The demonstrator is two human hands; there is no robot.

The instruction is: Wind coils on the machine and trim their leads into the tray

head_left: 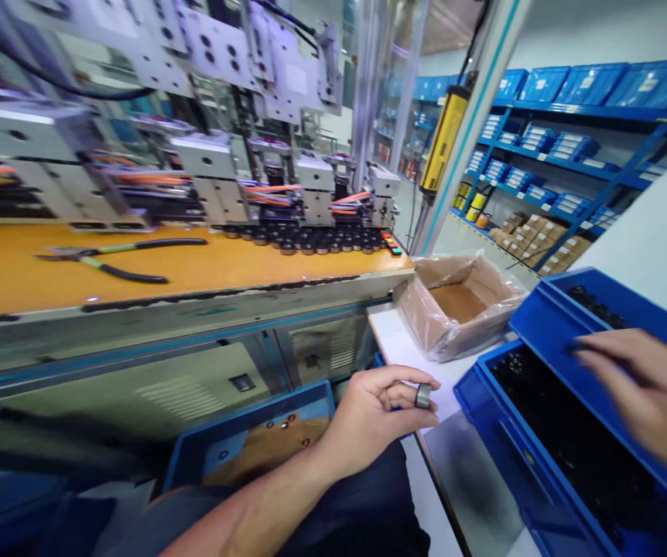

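Observation:
My left hand [377, 410] is closed in a pinch around a short grey metal cylinder [424, 395], held above the edge of the white table. On the right, my right hand [641, 383] is over the upper blue bin [548, 309], its thumb and fingers pinched together. A small black part [572, 348] shows at its fingertips, blurred by motion. Small black parts [594, 305] lie inside that bin. Below it, a second blue bin [484, 394] holds a mass of dark parts.
An open cardboard box [426, 321] lined with plastic stands ahead. Pliers [118, 255] and rows of black round parts [310, 241] lie on the orange machine bench [223, 278]. A blue tray [252, 418] with a few rings sits low left. A yellow safety sensor [445, 139] borders the machine.

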